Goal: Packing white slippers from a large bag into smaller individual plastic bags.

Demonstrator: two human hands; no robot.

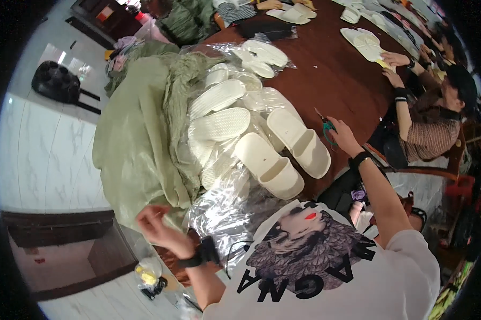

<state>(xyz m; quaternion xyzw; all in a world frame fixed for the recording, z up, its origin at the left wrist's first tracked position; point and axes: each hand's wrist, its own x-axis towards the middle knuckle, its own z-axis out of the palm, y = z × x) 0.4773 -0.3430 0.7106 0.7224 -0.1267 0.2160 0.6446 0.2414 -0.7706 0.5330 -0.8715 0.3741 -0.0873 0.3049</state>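
My right hand (344,137) is at the table's near right edge, fingers closed around the teal handles of a pair of scissors (327,128). The blades point away over the brown tabletop. My left hand (159,228) hangs at the lower left, slightly blurred, fingers loosely bent and apart, with nothing visible in it. It is nearest to the green sack (136,128) and crumpled clear plastic (222,210). Between my hands lie two cream slide slippers, one (299,141) beside the other (270,165). Several white slippers (219,125) in clear bags are heaped behind them.
Across the brown table (352,88), a co-worker's hands (395,66) touch white slippers (363,44) at the right. More slippers (291,13) and a black item (267,30) are at the far side. A dark stool (56,82) stands on the tiled floor at left.
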